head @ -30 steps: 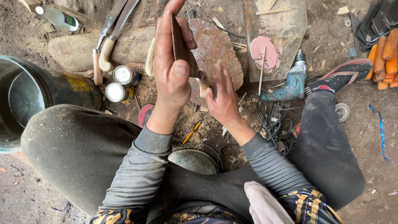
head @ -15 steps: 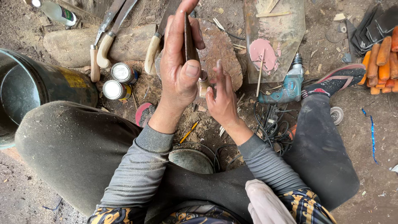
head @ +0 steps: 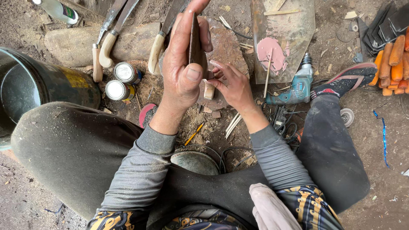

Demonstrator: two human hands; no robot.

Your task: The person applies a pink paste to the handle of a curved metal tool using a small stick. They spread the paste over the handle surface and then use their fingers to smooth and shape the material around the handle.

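Blade upright in my left grip, handle end in my right

My left hand [head: 183, 72] is closed round the blade [head: 195, 42], lifted slightly higher than a moment ago; my right hand [head: 232, 85] still pinches the pale handle [head: 208, 90] over the stone [head: 228, 49]. Cans [head: 121, 81] and drill [head: 296, 87] lie alongside.

Your left hand [head: 183, 72] gripping a dark blade [head: 195, 44] upright, thumb pressed on its flat, your right hand [head: 233, 87] pinching the pale wooden handle [head: 208, 90] at its lower end, over a flat stone [head: 228, 49], blue drill [head: 294, 87] beside your right knee, two tins [head: 121, 81] by the left.
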